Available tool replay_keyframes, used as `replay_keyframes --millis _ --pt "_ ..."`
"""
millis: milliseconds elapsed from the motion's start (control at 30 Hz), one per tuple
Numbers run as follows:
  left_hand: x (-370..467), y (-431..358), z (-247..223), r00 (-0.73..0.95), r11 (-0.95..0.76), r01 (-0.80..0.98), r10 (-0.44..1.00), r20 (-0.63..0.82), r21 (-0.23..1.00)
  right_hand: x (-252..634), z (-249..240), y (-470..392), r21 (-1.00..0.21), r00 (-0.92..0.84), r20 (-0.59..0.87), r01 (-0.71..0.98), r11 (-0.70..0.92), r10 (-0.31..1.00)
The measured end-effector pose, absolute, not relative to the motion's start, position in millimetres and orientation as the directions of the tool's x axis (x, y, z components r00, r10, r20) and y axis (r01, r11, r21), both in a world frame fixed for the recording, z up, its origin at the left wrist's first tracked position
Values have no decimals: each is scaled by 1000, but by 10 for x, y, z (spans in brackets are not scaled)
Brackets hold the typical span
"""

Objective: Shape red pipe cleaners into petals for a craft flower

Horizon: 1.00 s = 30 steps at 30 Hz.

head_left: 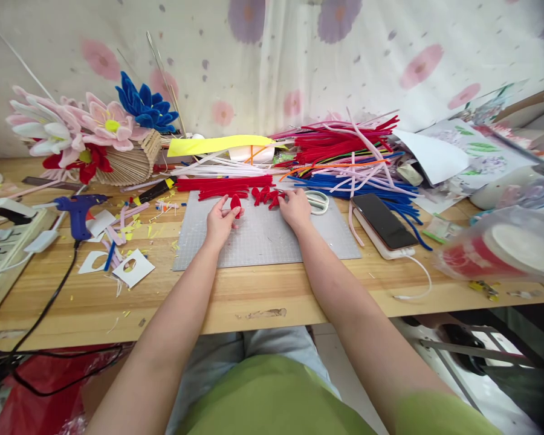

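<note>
Between the thumb and fingers of my left hand (220, 223) is a red fuzzy petal (236, 204), held upright over the grey cutting mat (267, 241). My right hand (295, 208) rests at the mat's back part, its fingers closed near the right end of a row of small red fuzzy pieces (263, 196). What these fingers grip is too small to make out. Scissors with pale handles (318, 202) lie just right of that hand. Behind the left hand are red pipe cleaners (226, 185) along the mat's back edge.
A blue glue gun (80, 212), white card pieces (133, 268) and scraps lie left. Fuzzy flowers (111, 124) stand behind them. Piled pipe cleaners (340, 145) are at the back. A phone (383, 221) and a bagged cup (503, 248) are right.
</note>
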<state>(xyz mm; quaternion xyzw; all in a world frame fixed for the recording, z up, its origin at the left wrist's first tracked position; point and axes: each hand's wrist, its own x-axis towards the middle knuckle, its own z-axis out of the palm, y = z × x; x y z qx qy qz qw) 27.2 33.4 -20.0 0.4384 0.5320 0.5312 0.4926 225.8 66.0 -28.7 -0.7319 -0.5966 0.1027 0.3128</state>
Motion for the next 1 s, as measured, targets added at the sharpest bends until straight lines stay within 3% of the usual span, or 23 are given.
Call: replay_keyframes --millis 133,267,367,467,533,633,833,1000 --pt "270 366 -240 -143 44 -33 989 -48 998 2249 -303 682 -696 269 219 716 -43 938" --pt "223 435 -272 -221 -5 160 975 41 987 2248 -321 713 -919 141 189 375 124 972" --pt "182 438 -237 -333 -58 383 922 197 922 2145 -293 653 -935 11 264 249 254 964" --pt "172 375 -166 -289 -185 471 892 349 863 1989 -235 553 -895 -47 329 304 327 943" --pt "190 325 -133 -100 -247 449 941 323 858 1904 -198 504 -900 -49 333 281 333 942" --pt "254 273 -126 160 -200 383 976 149 902 1834 -161 471 -950 -31 274 151 275 961" --pt "410 204 -109 202 -3 61 979 -9 998 1781 -118 413 -995 -348 -39 -75 -70 937" --pt "427 164 -89 320 55 -65 947 -31 996 1801 -92 415 -961 -437 -94 -194 -195 895"
